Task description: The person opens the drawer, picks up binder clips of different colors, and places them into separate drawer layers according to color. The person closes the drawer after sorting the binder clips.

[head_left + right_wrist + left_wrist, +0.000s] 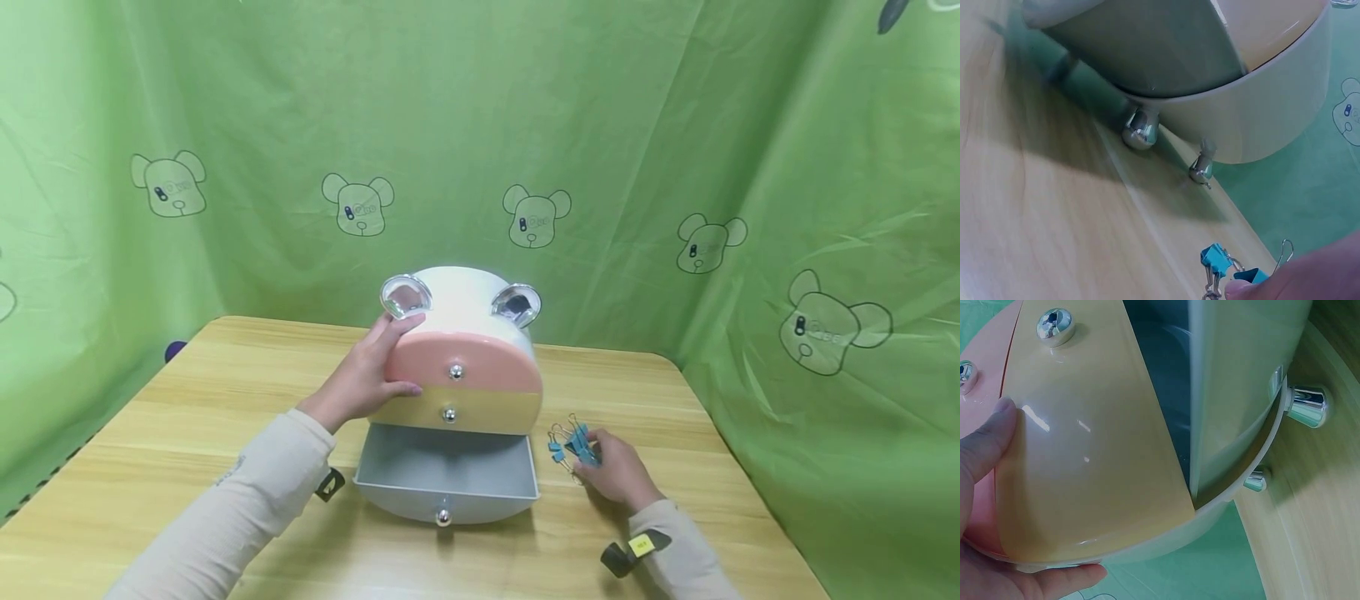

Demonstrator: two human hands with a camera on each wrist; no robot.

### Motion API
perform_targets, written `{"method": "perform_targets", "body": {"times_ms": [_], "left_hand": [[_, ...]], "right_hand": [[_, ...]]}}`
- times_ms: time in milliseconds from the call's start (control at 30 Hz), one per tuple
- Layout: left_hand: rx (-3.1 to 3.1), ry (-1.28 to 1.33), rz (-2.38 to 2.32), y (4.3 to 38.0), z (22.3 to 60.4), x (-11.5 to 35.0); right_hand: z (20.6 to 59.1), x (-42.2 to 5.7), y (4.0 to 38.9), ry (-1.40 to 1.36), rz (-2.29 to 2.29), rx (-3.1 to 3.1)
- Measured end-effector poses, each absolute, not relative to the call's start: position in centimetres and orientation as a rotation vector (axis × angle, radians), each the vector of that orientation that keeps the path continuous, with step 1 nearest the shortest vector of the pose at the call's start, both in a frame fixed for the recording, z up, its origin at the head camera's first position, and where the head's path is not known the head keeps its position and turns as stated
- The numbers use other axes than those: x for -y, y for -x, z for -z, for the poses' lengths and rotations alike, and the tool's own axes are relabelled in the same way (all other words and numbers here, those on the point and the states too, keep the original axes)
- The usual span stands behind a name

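A small drawer cabinet [465,300] with silver ears has a pink drawer [491,367], a yellow drawer [495,410] and a grey bottom drawer [491,508] that is pulled out. No contents show inside the grey drawer. My left hand [366,367] holds the cabinet's left side, its thumb on the front and its fingers round the curved edge. On the right, my right hand [617,473] grips a cluster of blue binder clips [583,446] just above or on the table. Part of the cluster is hidden behind the fingers; in the right wrist view a blue clip [1215,259] hangs beside the thumb.
The cabinet stands on short silver feet [1141,128] on a wood-grain table [247,375]. Its open drawer juts toward the front, left of the clips. A green curtain [450,125] with printed bear heads surrounds the table at the back and sides.
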State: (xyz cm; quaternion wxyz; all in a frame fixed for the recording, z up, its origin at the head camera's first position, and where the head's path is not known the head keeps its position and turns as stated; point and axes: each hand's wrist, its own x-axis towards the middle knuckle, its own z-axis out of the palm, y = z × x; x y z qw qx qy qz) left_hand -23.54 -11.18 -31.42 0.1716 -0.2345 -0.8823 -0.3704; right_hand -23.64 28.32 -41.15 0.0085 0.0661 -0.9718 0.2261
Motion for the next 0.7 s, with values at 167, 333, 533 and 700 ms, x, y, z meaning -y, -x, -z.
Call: {"method": "perform_targets", "body": {"times_ms": [167,333,533,700], "left_hand": [[2.504,0.665,1.051,23.55,31.44,11.17],[2.499,0.668,1.055,23.55,31.43,11.16],[2.499,0.664,1.049,23.57,31.45,11.17],[2.497,0.667,1.051,23.58,31.48,11.22]], "right_hand": [[41.49,-28.45,23.63,-0.243,-0.667,3.031],[41.69,-28.58,23.86,-0.235,-0.659,3.039],[41.68,-28.53,23.94,-0.219,-0.658,3.04],[41.71,-28.51,24.02,-0.221,-0.672,3.027]]}}
